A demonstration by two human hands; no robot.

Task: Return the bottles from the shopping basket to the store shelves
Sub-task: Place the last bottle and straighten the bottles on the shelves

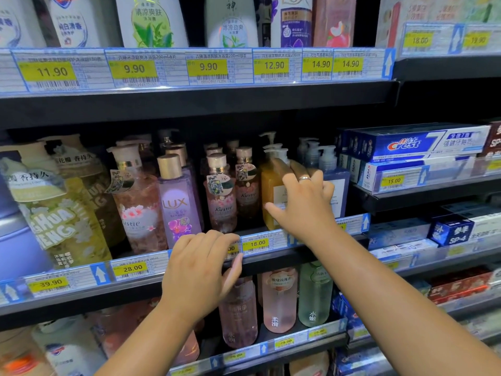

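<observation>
An amber pump bottle [271, 191] stands upright at the front of the middle shelf [81, 278]. My right hand [306, 204] grips it, thumb across its front label and fingers curled round its right side, next to a blue pump bottle [339, 191]. My left hand [198, 272] hovers in front of the shelf's price rail, fingers loosely curved and holding nothing. The shopping basket is out of view.
Left of the amber bottle stand pink Kustie bottles [219, 196], a purple LUX bottle [177, 204] and large yellow-green bottles [59, 218]. Crest toothpaste boxes [412, 143] fill the right bay. Pink [279, 302] and green [314, 297] bottles stand on the shelf below.
</observation>
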